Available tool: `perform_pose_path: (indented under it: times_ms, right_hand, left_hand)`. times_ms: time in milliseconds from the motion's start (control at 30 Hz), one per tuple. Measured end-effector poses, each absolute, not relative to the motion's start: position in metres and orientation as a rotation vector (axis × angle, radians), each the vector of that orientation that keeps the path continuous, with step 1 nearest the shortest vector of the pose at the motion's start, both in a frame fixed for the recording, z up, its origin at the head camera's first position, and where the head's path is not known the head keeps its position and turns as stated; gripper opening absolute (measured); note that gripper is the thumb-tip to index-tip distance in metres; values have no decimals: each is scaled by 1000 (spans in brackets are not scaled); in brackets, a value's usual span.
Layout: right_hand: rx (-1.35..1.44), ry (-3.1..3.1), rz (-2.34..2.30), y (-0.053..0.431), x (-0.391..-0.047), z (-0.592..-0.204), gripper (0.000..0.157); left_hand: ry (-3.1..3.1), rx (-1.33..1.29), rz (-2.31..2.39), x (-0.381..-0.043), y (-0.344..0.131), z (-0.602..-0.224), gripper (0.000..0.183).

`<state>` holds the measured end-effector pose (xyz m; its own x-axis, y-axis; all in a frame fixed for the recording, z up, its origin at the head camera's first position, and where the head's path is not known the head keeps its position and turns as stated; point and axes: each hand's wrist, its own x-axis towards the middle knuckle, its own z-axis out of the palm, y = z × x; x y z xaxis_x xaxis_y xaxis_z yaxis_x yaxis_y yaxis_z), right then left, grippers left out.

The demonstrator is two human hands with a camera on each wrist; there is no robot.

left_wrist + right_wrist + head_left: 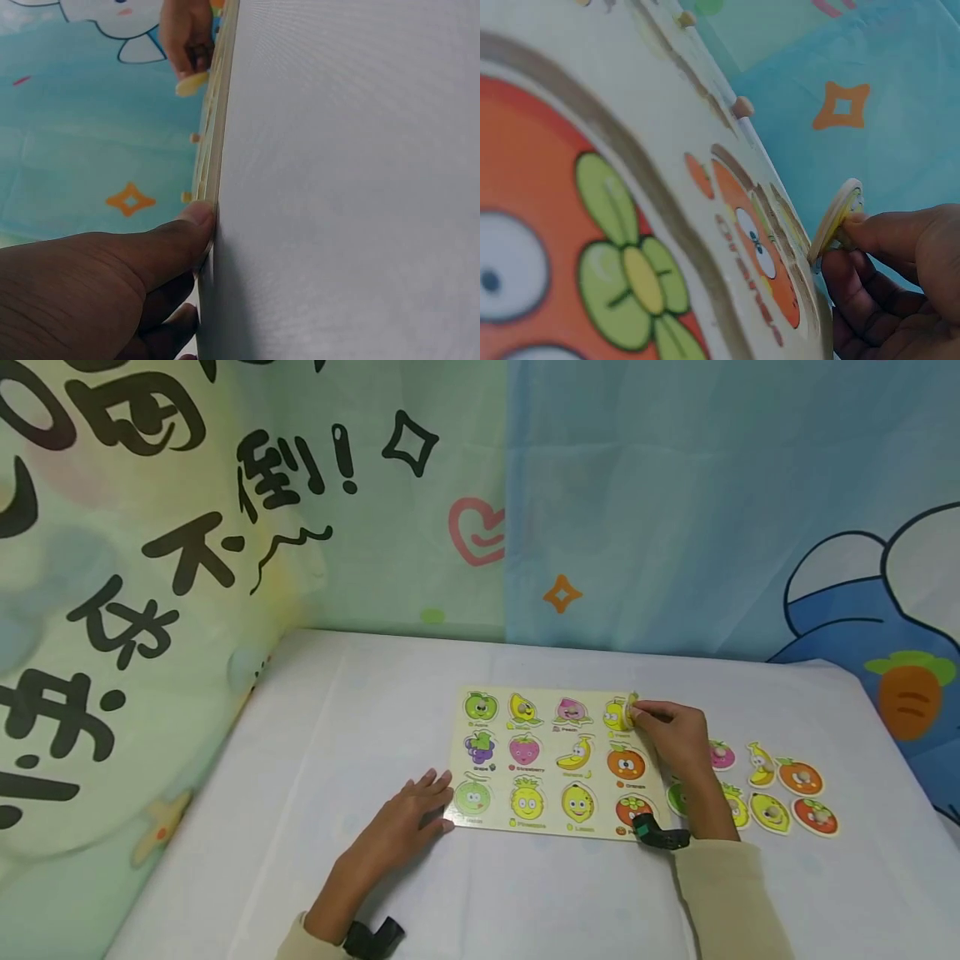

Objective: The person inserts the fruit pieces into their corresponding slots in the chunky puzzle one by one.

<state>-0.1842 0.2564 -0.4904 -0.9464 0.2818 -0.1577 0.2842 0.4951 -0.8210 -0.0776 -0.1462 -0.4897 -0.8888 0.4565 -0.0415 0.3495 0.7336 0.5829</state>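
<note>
A pale wooden fruit puzzle board [550,699] lies on the white table, with rows of printed fruit recesses. My right hand [673,735] pinches a yellow fruit puzzle piece [840,217] between thumb and fingers, tilted on edge over the board's top right corner. Just in front of that hand is the orange recess [759,244], and the tomato picture [525,187] fills the near side of the right wrist view. At the board's lower left edge rests my left hand [405,818], fingers extended, its thumb [191,225] against the board's side.
Right of the board lie several loose fruit pieces, among them a banana [761,766], an orange [800,777], a lemon [770,812] and a tomato [816,817]. Small wooden pegs [742,107] stick up from the board's top row. Printed cloth walls [637,527] stand behind the table.
</note>
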Motion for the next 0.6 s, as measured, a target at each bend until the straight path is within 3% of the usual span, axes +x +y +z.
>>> perform_pose_path:
  times_ms: [600]
  right_hand:
    - [363, 2815, -1403, 249, -186, -497, 42]
  left_hand:
    - [2763, 615, 856, -78, -145, -491, 55]
